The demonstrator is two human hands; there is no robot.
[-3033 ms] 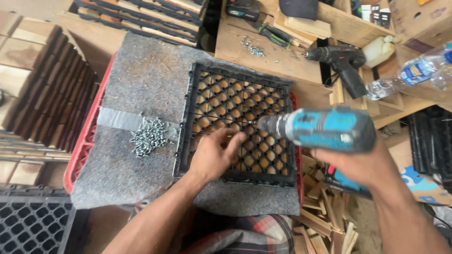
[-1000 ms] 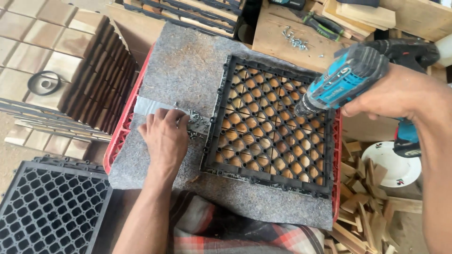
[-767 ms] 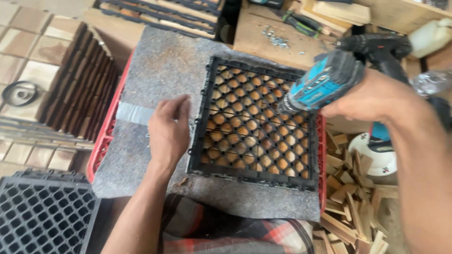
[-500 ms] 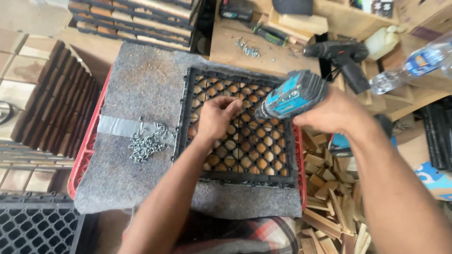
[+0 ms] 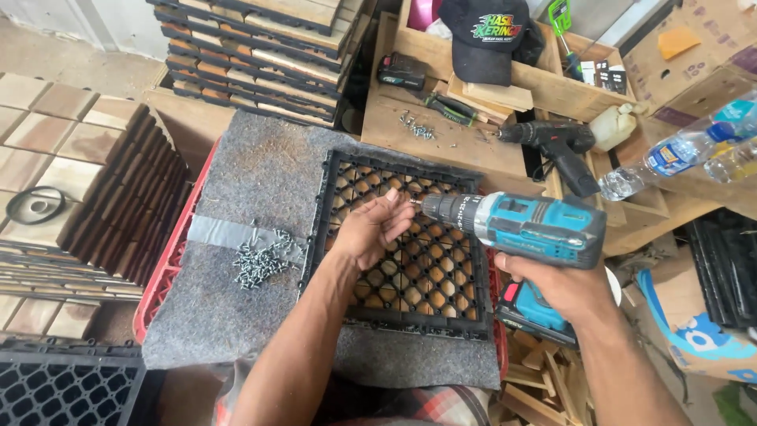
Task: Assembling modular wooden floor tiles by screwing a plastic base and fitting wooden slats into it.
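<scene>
Loading a screw: left hand (image 5: 371, 229) is pinching it at the drill (image 5: 520, 229) tip, right hand (image 5: 564, 288) is gripping drill; grid tile (image 5: 406, 244) is awaiting fastening, screws (image 5: 260, 260) remaining.

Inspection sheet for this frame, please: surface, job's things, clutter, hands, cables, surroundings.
Surface: grey felt mat over a red crate.
Job's things: black grid tile on the mat; screws piled beside it on a tape strip.
Clutter: black drill, loose screws, cap, bottle on the wooden bench.
Hands: left hand at the bit; right hand grips the blue drill.
Cables: nothing seen.
Surroundings: stacked tiles, wood offcuts.
</scene>
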